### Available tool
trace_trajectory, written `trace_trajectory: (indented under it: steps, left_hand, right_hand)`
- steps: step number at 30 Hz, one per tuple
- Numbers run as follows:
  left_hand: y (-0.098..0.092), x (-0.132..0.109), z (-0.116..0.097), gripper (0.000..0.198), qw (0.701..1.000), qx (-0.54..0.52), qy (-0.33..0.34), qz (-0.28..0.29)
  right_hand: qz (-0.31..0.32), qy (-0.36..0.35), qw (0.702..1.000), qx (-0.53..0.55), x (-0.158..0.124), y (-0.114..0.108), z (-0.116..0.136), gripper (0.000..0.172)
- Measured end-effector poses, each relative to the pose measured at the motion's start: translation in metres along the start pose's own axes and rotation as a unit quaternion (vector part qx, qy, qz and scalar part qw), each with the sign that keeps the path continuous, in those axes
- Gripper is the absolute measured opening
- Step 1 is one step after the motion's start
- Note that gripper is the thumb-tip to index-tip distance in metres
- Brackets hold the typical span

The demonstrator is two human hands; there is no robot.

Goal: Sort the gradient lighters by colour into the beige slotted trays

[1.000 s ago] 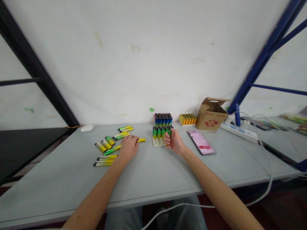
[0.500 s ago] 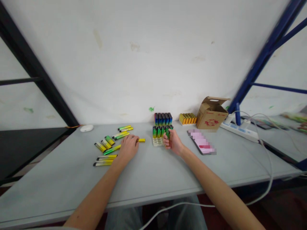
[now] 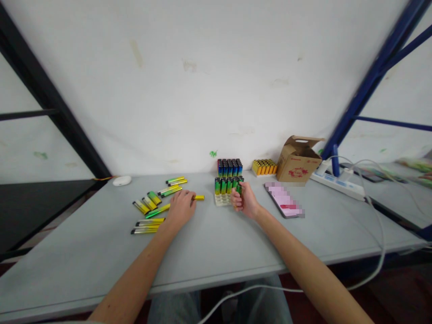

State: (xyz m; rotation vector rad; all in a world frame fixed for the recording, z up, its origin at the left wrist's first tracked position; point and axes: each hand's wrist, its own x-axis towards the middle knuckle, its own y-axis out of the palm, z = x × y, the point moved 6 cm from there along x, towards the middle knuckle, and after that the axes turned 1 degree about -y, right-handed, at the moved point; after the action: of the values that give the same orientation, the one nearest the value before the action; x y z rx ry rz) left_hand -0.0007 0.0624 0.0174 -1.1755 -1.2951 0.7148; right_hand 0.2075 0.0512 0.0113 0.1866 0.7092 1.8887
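My right hand [image 3: 247, 201] is closed round a green lighter [image 3: 239, 189], held upright just at the right side of a pale slotted tray [image 3: 221, 199]. Several green-and-yellow lighters [image 3: 223, 185] stand in the tray's back rows, while its front slots show bare. On the tabletop to the left, my left hand [image 3: 182, 207] is curled over a yellow lighter [image 3: 200, 197] whose end pokes out past the fingers. Around that hand lie several loose green, yellow and silver lighters [image 3: 151, 201]; the palm and forearm hide some of them.
Behind the tray stands a block of blue lighters [image 3: 230, 167], with yellow-orange lighters [image 3: 264, 167] to its right. Further right are an open cardboard box [image 3: 299, 162], a phone [image 3: 284, 200] and a power strip [image 3: 339, 185] with a white cable. A white case [image 3: 122, 181] sits back left.
My right hand has shifted very slightly to the right with the green lighter, tilting it a little. My left hand stays in nearly the same place.
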Motion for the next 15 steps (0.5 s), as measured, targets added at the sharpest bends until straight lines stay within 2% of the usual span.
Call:
trace_trajectory:
  steps: [15]
  left_hand:
    - [0.0011, 0.0001, -0.0014, 0.024, 1.000, -0.008, -0.004, 0.009]
  right_hand:
    - [-0.035, -0.007, 0.998, -0.049, -0.0046, 0.0025, 0.0054, 0.030]
